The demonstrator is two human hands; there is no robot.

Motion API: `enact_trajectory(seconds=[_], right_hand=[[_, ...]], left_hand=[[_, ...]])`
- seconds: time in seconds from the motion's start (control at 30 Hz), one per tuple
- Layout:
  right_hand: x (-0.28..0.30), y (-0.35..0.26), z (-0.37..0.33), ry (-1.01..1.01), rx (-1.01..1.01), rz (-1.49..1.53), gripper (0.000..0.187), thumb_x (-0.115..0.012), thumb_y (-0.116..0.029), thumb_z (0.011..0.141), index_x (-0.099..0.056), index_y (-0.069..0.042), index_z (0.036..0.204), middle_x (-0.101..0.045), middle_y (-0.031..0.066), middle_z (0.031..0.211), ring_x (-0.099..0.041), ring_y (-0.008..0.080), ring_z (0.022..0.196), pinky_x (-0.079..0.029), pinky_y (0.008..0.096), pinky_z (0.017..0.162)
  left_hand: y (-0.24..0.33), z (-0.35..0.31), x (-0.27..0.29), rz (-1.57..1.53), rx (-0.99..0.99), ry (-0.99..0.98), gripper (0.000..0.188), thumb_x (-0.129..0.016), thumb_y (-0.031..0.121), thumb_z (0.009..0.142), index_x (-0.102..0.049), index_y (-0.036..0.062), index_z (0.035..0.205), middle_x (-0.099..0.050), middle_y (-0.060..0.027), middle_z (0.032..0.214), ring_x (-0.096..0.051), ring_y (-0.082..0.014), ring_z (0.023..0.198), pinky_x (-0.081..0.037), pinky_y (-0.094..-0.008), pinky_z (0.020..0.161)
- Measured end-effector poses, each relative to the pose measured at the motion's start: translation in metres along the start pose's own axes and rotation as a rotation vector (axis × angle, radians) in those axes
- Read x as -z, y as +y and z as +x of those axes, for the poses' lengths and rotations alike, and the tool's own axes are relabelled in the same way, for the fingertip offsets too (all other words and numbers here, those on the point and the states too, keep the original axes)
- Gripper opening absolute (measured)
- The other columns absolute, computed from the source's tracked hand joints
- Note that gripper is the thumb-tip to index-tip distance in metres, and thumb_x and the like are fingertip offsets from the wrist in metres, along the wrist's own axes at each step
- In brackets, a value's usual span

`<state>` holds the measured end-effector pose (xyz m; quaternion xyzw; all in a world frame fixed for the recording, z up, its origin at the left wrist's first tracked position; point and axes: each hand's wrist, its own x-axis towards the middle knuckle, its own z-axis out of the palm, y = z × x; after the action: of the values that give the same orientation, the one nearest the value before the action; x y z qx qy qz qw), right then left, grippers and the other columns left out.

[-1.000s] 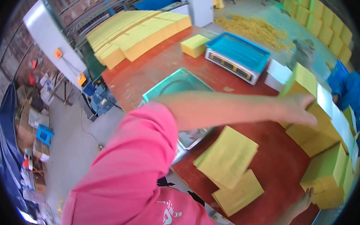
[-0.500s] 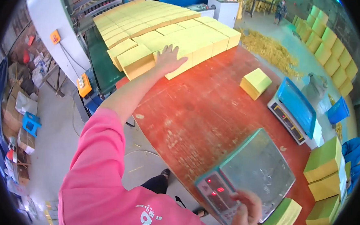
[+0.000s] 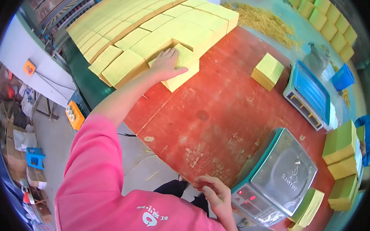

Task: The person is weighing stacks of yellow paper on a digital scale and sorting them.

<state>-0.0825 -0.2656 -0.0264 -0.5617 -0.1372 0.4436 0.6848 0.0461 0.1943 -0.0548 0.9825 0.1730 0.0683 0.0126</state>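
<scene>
A person in a pink top leans over a red desk [image 3: 218,113] stacked with yellow paper. Nearest, the right hand [image 3: 215,193] rests on the desk's near edge, fingers loosely curled and holding nothing, just beside the front left corner of a steel-topped digital scale [image 3: 278,179]. To the right of that scale, a thin yellow stack [image 3: 310,208] hangs at the desk's near right corner, with taller yellow-green bundles [image 3: 342,155] piled beyond it along the right side. Across the bare middle of the desk, the left arm stretches far out. The left hand [image 3: 167,64] lies flat and spread, palm down, on top of a yellow paper block [image 3: 182,67] at the front of the pile; whether the fingers grip its far edge cannot be told. That block sits tilted out of line, touching the large mass of yellow stacks [image 3: 148,25] that fills the far left of the desk. Farther right, a single small yellow block [image 3: 267,70] stands alone, near a second scale with a blue platform [image 3: 309,95]. Loose yellow trimmings [image 3: 265,21] litter the floor beyond.
</scene>
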Motion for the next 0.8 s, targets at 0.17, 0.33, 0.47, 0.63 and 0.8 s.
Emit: enact_trajectory(seconds=[0.17,0.33,0.47,0.63,0.8], right_hand=[[-0.002,0.051,0.006,-0.176,-0.233,0.018,0.031,-0.056,-0.009,0.096,-0.057,0.004,0.124,-0.066,0.0109,0.113,-0.063,0.0165,0.102,-0.05,0.029,0.09],[0.023,0.116,-0.018,-0.176,-0.521,0.186,0.043,-0.054,-0.02,0.096,-0.051,0.001,0.133,-0.062,0.0123,0.122,-0.064,0.0186,0.1,-0.05,0.0307,0.089],[0.035,0.129,-0.033,-0.159,-0.367,0.351,0.062,-0.056,-0.018,0.094,-0.031,-0.004,0.149,-0.046,0.0133,0.144,-0.051,0.0239,0.124,-0.04,0.0348,0.103],[0.03,0.131,-0.038,-0.364,-0.062,0.365,0.075,-0.058,-0.014,0.088,-0.022,-0.009,0.154,-0.035,0.012,0.152,-0.035,0.0246,0.139,-0.032,0.0374,0.111],[0.062,0.055,-0.091,-0.177,0.468,-0.395,0.073,-0.061,-0.03,0.091,-0.027,-0.016,0.154,-0.029,0.0173,0.155,-0.024,0.0367,0.144,-0.024,0.0484,0.114]], left_hand=[[0.063,-0.085,0.006,-0.091,-0.281,0.073,0.091,-0.061,0.057,0.083,-0.035,-0.0074,0.142,-0.032,-0.0236,0.151,-0.028,-0.0362,0.142,-0.022,-0.0468,0.117],[0.147,-0.205,0.055,-0.163,-0.448,-0.041,0.092,-0.068,0.05,0.077,-0.035,-0.0068,0.142,-0.031,-0.0229,0.152,-0.027,-0.0403,0.142,-0.022,-0.0508,0.116],[0.203,-0.281,0.069,-0.239,-0.352,-0.124,0.093,-0.071,0.043,0.075,-0.034,-0.0061,0.144,-0.03,-0.025,0.152,-0.027,-0.0442,0.141,-0.023,-0.0533,0.113],[0.227,-0.34,0.057,-0.248,-0.115,0.03,0.095,-0.073,0.043,0.073,-0.032,-0.0036,0.146,-0.035,-0.0258,0.147,-0.034,-0.0431,0.136,-0.029,-0.0518,0.111],[0.252,-0.358,0.07,-1.795,0.432,-0.073,0.057,-0.049,0.033,0.098,-0.039,-0.0001,0.143,-0.048,-0.0171,0.138,-0.049,-0.0215,0.125,-0.042,-0.0414,0.103]])
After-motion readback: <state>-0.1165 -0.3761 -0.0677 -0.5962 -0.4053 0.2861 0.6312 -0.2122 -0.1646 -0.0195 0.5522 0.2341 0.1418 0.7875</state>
